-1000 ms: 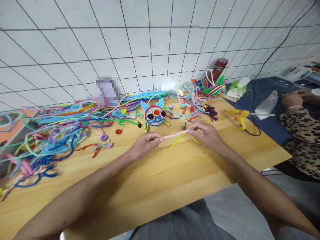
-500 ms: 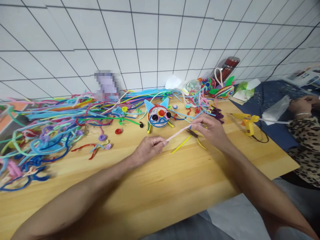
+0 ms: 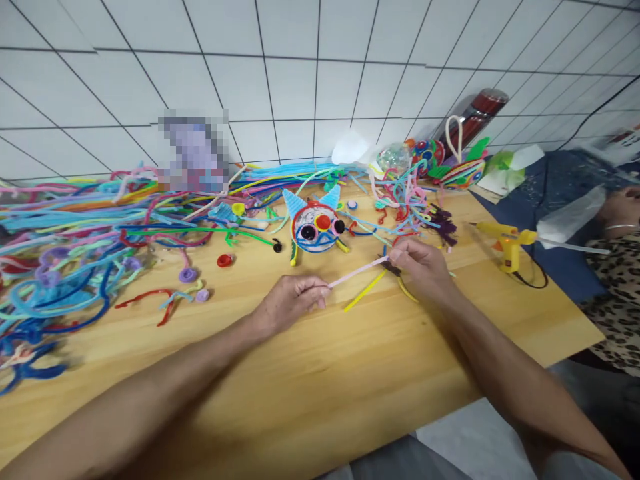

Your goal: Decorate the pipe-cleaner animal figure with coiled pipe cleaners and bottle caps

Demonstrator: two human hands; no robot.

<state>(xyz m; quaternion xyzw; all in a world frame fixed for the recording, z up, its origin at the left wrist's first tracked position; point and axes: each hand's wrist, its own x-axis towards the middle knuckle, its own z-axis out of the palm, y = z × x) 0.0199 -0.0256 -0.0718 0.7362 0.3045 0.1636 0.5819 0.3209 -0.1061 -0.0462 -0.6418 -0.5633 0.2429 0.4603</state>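
Note:
A pale pink pipe cleaner (image 3: 357, 270) is stretched at a slant between my two hands above the table. My left hand (image 3: 290, 303) pinches its lower end, while my right hand (image 3: 423, 267) grips the upper end. Just under my right hand lie pliers (image 3: 407, 289) with yellow handles, partly hidden by it. Beside them is a short yellow pipe cleaner (image 3: 365, 289). Behind my hands sits a round animal figure (image 3: 317, 228) with blue ears, a red nose and black eyes.
Heaped pipe cleaners (image 3: 90, 213) cover the table's left side and back. At right stands a yellow glue gun (image 3: 510, 247) with its cord. A dark red flask (image 3: 475, 120) leans by the wall. Another person's arm (image 3: 617, 220) shows at the right edge.
The view has shifted slightly. Both hands still hold the pink pipe cleaner, now at a somewhat flatter slant, and my right hand's fingers are curled more tightly.

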